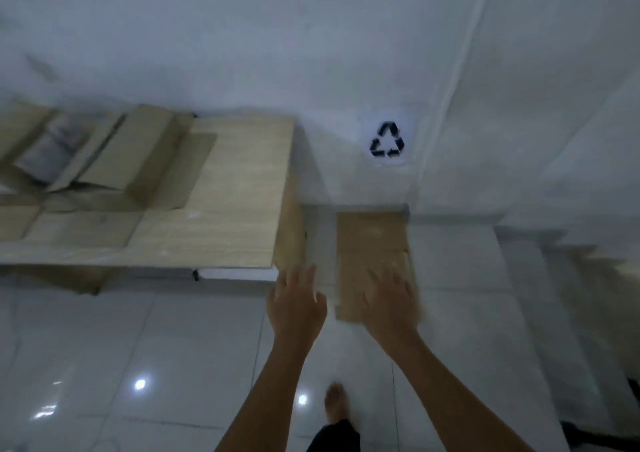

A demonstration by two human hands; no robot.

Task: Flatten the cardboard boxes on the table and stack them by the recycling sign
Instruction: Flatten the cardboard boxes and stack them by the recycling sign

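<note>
A flattened cardboard box (370,244) lies on the white tiled floor against the wall, just below the black recycling sign (387,140). My right hand (389,299) hovers over its near end with fingers spread; the blur hides whether it touches. My left hand (298,304) is open, fingers apart, just left of that box and near the table corner. On the wooden table (242,188) at the left, an unflattened cardboard box (138,154) with open flaps rests on other flat cardboard pieces (79,230).
The table's right side panel (289,233) stands close to the floor cardboard, leaving a narrow gap. My bare foot (336,405) is on the glossy floor tiles below. White sheeting covers the wall and drapes over steps at the right (554,261).
</note>
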